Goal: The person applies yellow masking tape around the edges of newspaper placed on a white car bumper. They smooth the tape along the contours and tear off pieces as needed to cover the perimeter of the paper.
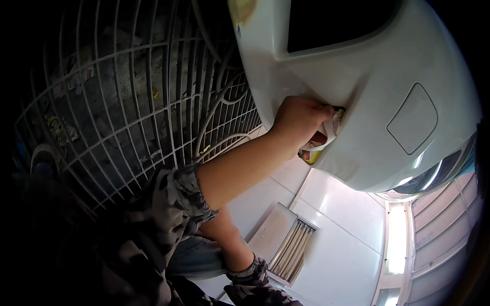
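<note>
My left hand [298, 122], its arm reaching in from the left, is closed around a sanding block [334, 125]. The block looks wrapped in paper, white outside and dark red inside, with yellow and black showing at its ends. It is pressed against the white, glossy car body panel [367, 117], by a recessed area; the face touching the panel is hidden. My right forearm [236, 247] comes up from the lower edge beside my jeans-covered leg [196, 260]. Behind my left arm and its camouflage sleeve [194, 194], the right hand is mostly hidden, so its fingers cannot be made out.
A grey metal grid [127, 97] fills the left, with debris behind it and a hose [206, 125] along it. On the panel are a dark opening [332, 23], a rounded flap [416, 120] and a tan patch [242, 11]. Beyond are a slatted vent [292, 250] and a bright light [396, 237].
</note>
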The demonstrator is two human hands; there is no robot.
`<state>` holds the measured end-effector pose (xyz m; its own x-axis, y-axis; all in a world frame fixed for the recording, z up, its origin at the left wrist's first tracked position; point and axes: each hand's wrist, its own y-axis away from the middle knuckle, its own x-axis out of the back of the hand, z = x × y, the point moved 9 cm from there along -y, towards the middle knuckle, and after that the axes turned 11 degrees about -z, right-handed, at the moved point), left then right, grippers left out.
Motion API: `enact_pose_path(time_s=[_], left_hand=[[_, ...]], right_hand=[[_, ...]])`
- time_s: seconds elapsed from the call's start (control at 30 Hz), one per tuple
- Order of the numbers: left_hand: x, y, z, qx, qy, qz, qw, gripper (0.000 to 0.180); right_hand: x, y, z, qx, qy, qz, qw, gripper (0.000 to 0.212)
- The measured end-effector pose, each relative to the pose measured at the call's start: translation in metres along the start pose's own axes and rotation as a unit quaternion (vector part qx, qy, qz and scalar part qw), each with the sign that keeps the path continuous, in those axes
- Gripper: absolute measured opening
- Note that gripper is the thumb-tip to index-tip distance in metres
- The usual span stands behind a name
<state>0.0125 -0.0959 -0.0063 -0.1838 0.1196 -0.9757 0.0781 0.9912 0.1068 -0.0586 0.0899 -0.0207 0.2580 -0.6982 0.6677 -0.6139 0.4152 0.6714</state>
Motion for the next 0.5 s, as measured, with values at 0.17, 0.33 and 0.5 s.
enact_pose_path(time_s=[0.17, 0.33, 0.5], left_hand=[[0.015, 0.013, 0.036, -0.082, -0.261, 0.112, 0.955, 0.024], [-0.004, 0.038, 0.064, -0.302, -0.41, 0.181, 0.842, 0.014], [-0.016, 0.043, 0.062, -0.427, -0.45, 0.043, 0.783, 0.02]], right_hand=[[0.099, 0.027, 0.063, -0.237, -0.075, 0.223, 0.943, 0.021], [0.182, 0.028, 0.04, -0.191, 0.028, 0.343, 0.919, 0.038], [0.201, -0.002, 0.021, -0.17, 0.089, 0.303, 0.933, 0.047]])
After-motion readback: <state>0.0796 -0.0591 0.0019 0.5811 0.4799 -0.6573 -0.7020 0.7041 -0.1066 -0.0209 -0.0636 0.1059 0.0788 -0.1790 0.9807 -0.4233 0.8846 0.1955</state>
